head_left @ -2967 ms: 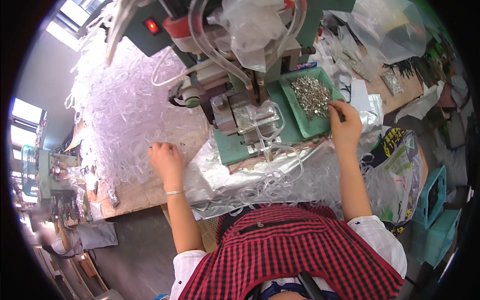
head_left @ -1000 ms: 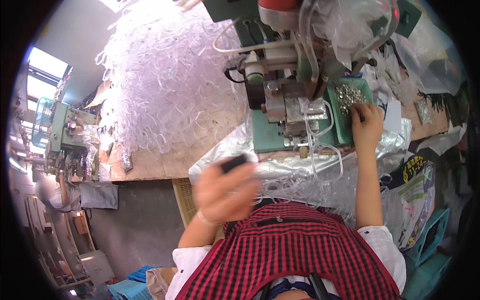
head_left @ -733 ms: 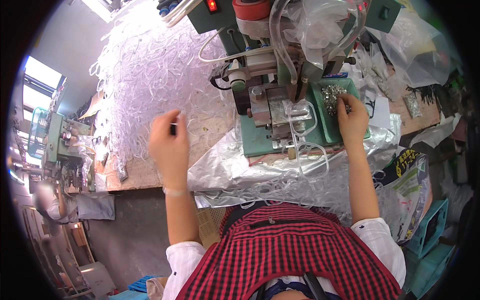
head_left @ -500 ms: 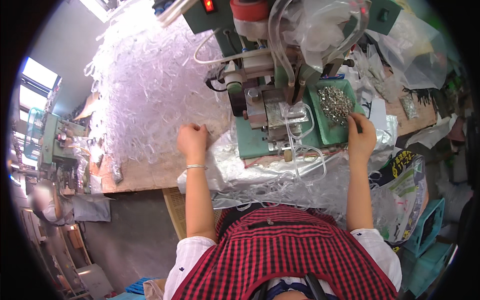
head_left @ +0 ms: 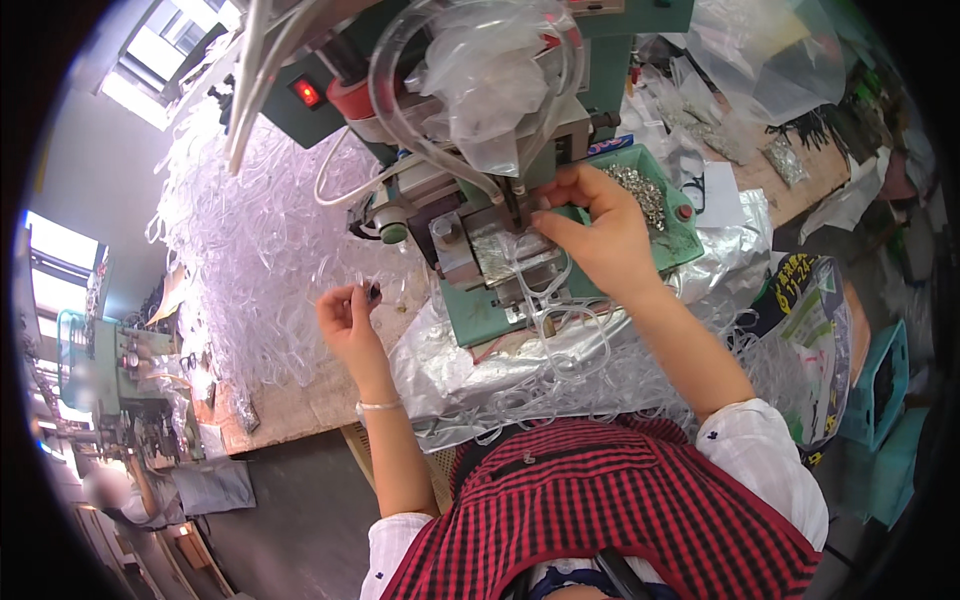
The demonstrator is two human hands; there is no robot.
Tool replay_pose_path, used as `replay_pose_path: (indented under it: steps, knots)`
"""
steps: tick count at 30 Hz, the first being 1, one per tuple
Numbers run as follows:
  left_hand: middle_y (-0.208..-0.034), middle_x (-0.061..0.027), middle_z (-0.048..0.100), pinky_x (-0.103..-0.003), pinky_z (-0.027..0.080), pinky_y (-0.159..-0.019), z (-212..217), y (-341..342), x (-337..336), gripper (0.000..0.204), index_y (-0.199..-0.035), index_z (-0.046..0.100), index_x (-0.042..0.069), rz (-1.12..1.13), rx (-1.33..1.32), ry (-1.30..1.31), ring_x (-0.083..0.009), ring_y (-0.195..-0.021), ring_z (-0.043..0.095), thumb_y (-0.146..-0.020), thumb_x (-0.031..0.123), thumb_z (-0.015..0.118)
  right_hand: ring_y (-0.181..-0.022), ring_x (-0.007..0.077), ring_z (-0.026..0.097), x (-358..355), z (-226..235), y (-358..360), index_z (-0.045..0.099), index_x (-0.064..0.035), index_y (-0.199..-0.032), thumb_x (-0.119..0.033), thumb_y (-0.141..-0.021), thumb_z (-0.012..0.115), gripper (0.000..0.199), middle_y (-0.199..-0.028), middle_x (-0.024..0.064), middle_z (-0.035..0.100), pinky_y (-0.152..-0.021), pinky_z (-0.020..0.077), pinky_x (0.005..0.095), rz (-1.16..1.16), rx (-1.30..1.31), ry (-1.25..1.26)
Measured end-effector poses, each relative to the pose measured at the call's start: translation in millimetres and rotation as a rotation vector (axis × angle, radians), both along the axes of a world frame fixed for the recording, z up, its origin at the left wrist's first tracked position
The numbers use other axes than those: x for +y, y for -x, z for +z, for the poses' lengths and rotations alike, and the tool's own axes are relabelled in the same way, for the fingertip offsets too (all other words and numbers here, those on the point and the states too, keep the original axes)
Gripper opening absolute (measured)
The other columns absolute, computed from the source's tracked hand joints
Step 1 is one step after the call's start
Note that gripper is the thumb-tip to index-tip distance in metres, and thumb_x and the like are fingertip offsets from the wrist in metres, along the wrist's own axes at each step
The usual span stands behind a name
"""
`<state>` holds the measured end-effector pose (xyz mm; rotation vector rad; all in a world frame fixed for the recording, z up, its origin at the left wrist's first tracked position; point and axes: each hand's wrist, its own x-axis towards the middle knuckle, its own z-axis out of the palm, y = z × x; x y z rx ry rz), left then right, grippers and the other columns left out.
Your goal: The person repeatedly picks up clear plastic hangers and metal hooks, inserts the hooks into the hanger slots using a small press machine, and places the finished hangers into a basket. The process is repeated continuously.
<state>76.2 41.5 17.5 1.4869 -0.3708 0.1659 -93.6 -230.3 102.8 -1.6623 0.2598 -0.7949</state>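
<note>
My right hand [head_left: 605,230] reaches into the green bench press [head_left: 470,330], thumb and forefinger brought together at its tooling. Whatever those fingertips hold is too small to make out. Just below them, a clear plastic strap [head_left: 545,285] lies over the metal fixture [head_left: 515,255] and hangs down in loops at the front. My left hand [head_left: 350,325] is pinched closed over the wooden table, beside the heap of clear straps [head_left: 270,250]. A tiny dark spot shows at its fingertips, but its kind cannot be told. Small metal fittings [head_left: 640,195] lie in the green tray [head_left: 675,245] behind my right wrist.
Silvery sheeting [head_left: 430,350] covers the table's front, with more clear straps [head_left: 640,370] gathered near my apron. Plastic bags [head_left: 770,60] and a small packet [head_left: 785,160] lie at the far right. Teal crates [head_left: 872,385] stand low on the right. Another person works far left.
My right hand has gone from the tray of fittings leftward to the press tooling. My left hand stays pinched near the strap heap. The whole view has shifted and tilted.
</note>
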Motion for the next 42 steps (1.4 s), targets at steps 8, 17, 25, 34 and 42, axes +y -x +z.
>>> replay_pose_path:
  steps: [8, 17, 25, 34, 42]
  knots:
    - [-0.100, -0.0139, 0.067, -0.041, 0.058, -0.088, 111, 55, -48, 0.015, -0.105, 0.054, 0.001, -0.353, -0.353, 0.473, -0.0253, -0.094, 0.069, -0.094, -0.008, 0.060, -0.091, 0.0128, 0.068, 15, -13, -8, 0.057, 0.0029, -0.130, 0.011, -0.085, 0.072, 0.048, -0.105, 0.0075, 0.071, -0.085, 0.0529, 0.0257, 0.163, -0.152, -0.526]
    - [-0.099, -0.0187, 0.069, -0.042, 0.058, -0.087, 126, 45, -79, 0.018, -0.102, 0.056, 0.000, -0.353, -0.528, 0.363, -0.0277, -0.094, 0.070, -0.090, -0.008, 0.066, -0.108, 0.0172, 0.068, 37, 4, 4, 0.052, 0.0028, -0.138, 0.005, -0.087, 0.066, 0.052, -0.125, 0.0117, 0.068, -0.095, 0.0511, 0.0293, 0.088, -0.141, -0.373]
    - [-0.103, -0.0100, 0.075, -0.033, 0.052, -0.058, 98, 89, -88, 0.027, -0.091, 0.065, 0.006, -0.493, -1.188, -0.290, -0.0218, -0.067, 0.062, -0.069, 0.002, 0.079, -0.114, 0.0209, 0.064, -52, -38, 39, 0.063, -0.0051, -0.132, -0.001, -0.089, 0.063, 0.043, -0.121, 0.0112, 0.070, -0.101, 0.0479, 0.0335, -0.398, 0.175, 0.217]
    - [-0.105, -0.0113, 0.075, -0.042, 0.064, -0.082, 78, 84, -97, 0.024, -0.091, 0.063, 0.006, -0.457, -1.340, -0.240, -0.0284, -0.086, 0.071, -0.071, 0.003, 0.076, -0.082, 0.0330, 0.063, -49, -79, 69, 0.070, -0.0101, -0.116, -0.017, -0.081, 0.078, 0.036, -0.087, 0.0132, 0.066, -0.075, 0.0507, 0.0446, -0.453, 0.607, 0.691]
    - [-0.114, -0.0097, 0.074, -0.048, 0.059, -0.094, 71, 126, -41, 0.019, -0.096, 0.073, 0.006, -0.374, -1.031, -0.364, -0.0306, -0.091, 0.070, -0.077, 0.003, 0.072, -0.084, 0.0324, 0.063, -67, -84, 30, 0.069, -0.0082, -0.084, -0.013, -0.083, 0.074, 0.007, -0.085, 0.0073, 0.069, -0.075, 0.0489, 0.0443, -0.605, 0.383, 0.853]
